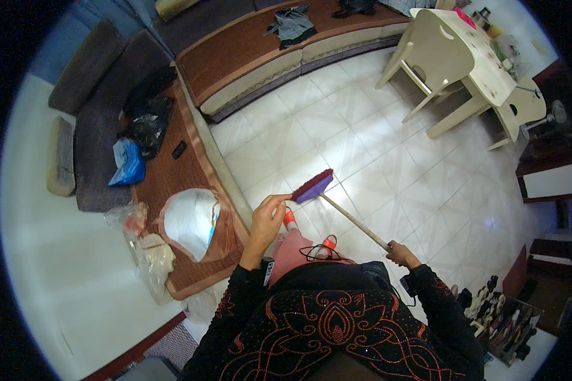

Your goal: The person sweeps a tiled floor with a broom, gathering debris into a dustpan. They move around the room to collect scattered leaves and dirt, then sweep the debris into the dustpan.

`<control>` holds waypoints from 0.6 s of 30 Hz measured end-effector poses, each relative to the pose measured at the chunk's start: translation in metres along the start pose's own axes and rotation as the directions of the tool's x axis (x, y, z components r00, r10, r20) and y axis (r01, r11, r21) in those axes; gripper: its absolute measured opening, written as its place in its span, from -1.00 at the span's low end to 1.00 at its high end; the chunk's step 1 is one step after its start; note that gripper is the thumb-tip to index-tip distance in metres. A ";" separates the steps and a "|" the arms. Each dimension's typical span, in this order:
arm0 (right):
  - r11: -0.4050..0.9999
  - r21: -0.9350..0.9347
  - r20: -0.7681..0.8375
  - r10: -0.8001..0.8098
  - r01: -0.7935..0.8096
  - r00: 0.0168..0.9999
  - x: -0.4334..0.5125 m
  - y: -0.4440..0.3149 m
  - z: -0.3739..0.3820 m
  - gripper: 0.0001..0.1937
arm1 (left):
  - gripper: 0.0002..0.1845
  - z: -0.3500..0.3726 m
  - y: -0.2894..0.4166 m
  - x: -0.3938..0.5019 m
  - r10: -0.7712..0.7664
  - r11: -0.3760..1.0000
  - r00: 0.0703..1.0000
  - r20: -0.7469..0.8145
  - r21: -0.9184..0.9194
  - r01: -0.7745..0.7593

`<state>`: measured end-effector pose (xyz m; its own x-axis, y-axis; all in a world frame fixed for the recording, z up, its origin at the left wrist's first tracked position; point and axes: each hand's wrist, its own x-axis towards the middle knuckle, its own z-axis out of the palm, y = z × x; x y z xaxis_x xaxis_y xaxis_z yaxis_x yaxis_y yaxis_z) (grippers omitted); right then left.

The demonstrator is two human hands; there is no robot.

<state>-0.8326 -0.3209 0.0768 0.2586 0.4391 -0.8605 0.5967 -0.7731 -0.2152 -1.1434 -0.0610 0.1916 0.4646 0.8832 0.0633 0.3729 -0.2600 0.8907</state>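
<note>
My right hand point(402, 255) is closed around the wooden handle of a broom point(355, 221). The broom's purple head point(316, 188) with dark red bristles is lifted up in front of me, bristles pointing away from my body. My left hand point(268, 224) is raised beside the head, its fingertips at the near left end of the bristles, thumb and forefinger close together. Whether it pinches something small there, I cannot tell. My feet in orange-red sandals point(330, 243) stand on the tiled floor point(362, 157) below the broom.
At left, a low sofa with a brown cover point(195, 157) bears a blue plastic bag point(129, 164), a black bag point(148, 126), a phone-like black object point(179, 149) and clear bags. A white chair point(434, 47) and table point(498, 90) stand upper right; a shoe rack point(510, 324) stands lower right.
</note>
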 end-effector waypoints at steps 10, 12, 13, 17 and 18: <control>0.957 0.287 -0.018 0.047 -0.040 0.999 -0.020 -0.079 -0.042 -0.58 | -0.82 -0.048 -0.028 0.106 0.130 0.992 0.991 0.021 -0.006 -0.129; 0.927 0.374 -0.035 0.051 -0.034 0.998 -0.022 -0.095 -0.048 -0.56 | -0.82 -0.052 -0.035 0.119 0.166 0.985 0.986 0.022 -0.046 -0.164; 0.908 0.416 -0.031 0.075 -0.056 0.997 -0.021 -0.103 -0.051 -0.55 | -0.82 -0.053 -0.039 0.126 0.184 0.980 0.983 0.018 -0.073 -0.183; 0.855 0.518 -0.083 0.079 -0.024 0.993 -0.003 -0.126 -0.066 -0.53 | -0.82 -0.050 -0.049 0.142 0.098 0.994 0.991 0.093 -0.061 -0.093; 0.853 0.521 -0.092 0.085 -0.025 0.992 0.004 -0.130 -0.073 -0.52 | -0.82 -0.048 -0.050 0.146 0.104 0.993 0.990 0.099 -0.059 -0.099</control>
<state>-0.8539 -0.1852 0.1344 0.3772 0.4116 -0.8296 0.1064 -0.9092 -0.4026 -1.1331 0.0999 0.1778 0.5779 0.8085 0.1112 0.2769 -0.3224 0.9052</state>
